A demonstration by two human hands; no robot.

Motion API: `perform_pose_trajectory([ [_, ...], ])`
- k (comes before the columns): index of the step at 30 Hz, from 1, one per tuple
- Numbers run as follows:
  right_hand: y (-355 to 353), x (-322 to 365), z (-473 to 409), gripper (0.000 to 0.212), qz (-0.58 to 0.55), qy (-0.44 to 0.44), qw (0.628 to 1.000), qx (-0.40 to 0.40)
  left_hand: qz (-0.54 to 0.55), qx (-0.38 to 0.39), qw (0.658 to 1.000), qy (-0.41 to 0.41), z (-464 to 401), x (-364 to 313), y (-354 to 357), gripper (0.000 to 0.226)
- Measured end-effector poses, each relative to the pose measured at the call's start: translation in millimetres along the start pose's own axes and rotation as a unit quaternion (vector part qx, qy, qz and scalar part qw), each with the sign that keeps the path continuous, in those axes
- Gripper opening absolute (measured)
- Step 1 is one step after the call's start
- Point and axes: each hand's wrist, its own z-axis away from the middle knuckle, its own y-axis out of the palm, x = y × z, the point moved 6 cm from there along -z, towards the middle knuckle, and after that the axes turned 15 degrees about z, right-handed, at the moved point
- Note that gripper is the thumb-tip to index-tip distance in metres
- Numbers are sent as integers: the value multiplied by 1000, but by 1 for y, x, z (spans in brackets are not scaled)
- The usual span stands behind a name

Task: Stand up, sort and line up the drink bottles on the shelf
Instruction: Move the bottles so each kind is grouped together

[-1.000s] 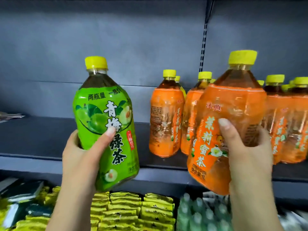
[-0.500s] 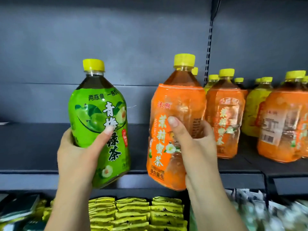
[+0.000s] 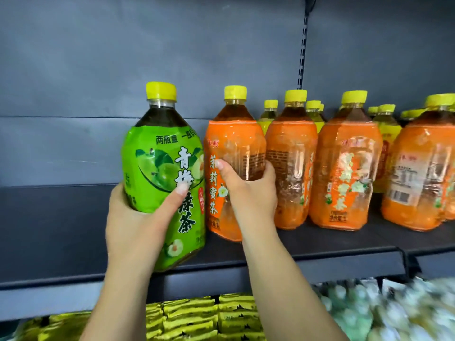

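Note:
My left hand [image 3: 138, 222] grips a green-labelled tea bottle [image 3: 165, 168] with a yellow cap, held upright in front of the dark shelf [image 3: 61, 217] and just above its front edge. My right hand [image 3: 248, 193] grips an orange-labelled bottle [image 3: 234, 143] that stands on the shelf directly right of the green one, at the left end of a row of orange bottles [image 3: 344, 168]. Yellow-labelled bottles [image 3: 387, 143] stand behind that row.
The left part of the shelf holds no bottles. A slotted upright rail [image 3: 301, 52] runs up the grey back wall. On the shelf below lie stacked yellow packets [image 3: 209, 318] and blurred pale packages [image 3: 394, 313].
My right hand has carried the orange bottle from mid-air onto the shelf beside the orange row. The green bottle has stayed in my left hand, now close beside it.

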Motion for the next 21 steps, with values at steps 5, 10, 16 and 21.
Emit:
perform_pose_trajectory([
  [5,-17,-14,-25,101,13,6,1000,-9,-12,15,1000,-14,0,15,34,93],
  [10,-28,-25,-49,100,28,9,1000,8,-11,33,999,-7,2,21,50,93],
  [16,-33,-25,-54,88,152,-29,988,24,-12,47,999,6,6,18,50,94],
  [21,-39,-34,-46,69,224,-12,972,66,18,78,997,-10,12,17,55,81],
])
